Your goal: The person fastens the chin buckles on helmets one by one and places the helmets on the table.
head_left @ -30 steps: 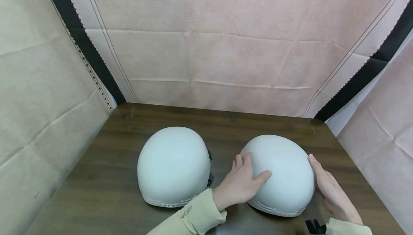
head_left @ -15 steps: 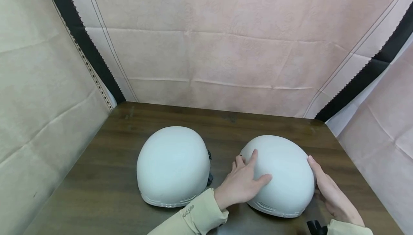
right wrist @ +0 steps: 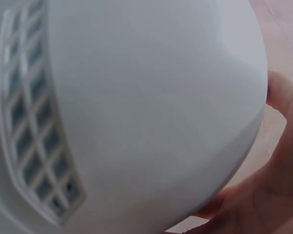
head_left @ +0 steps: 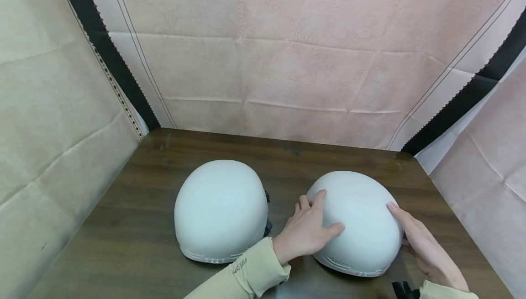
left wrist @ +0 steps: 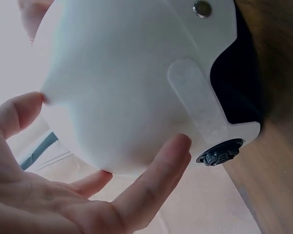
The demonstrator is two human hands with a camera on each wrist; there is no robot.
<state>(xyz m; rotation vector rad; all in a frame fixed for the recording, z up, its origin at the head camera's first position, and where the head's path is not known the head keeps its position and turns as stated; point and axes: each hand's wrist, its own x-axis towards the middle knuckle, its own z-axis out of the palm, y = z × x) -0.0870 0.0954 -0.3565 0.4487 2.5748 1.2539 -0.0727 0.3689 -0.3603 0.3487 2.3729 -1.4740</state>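
A smooth white helmet (head_left: 361, 230) stands dome up on the right of the table, between both hands. My left hand (head_left: 306, 235) lies against its left side, fingers spread; in the left wrist view, thumb and fingertips touch the white dome (left wrist: 112, 92). Below them shows a black round fitting (left wrist: 219, 152) at the rim. My right hand (head_left: 429, 253) holds the right side, thumb up on the shell; its other fingers are mostly hidden behind and under the helmet. The right wrist view shows a lattice vent (right wrist: 41, 114) close up.
A second white helmet (head_left: 219, 212) stands left of my left forearm, black fittings on its right side. The brown wooden table (head_left: 135, 235) ends at pale fabric walls (head_left: 267, 70) with black trim (head_left: 107, 48) at the corners. A black strap piece (head_left: 402, 290) sits by my right cuff.
My left index finger has lifted away from the other fingers and settled on the dome. My right thumb has slid slightly inward over the shell. The helmet has barely moved.
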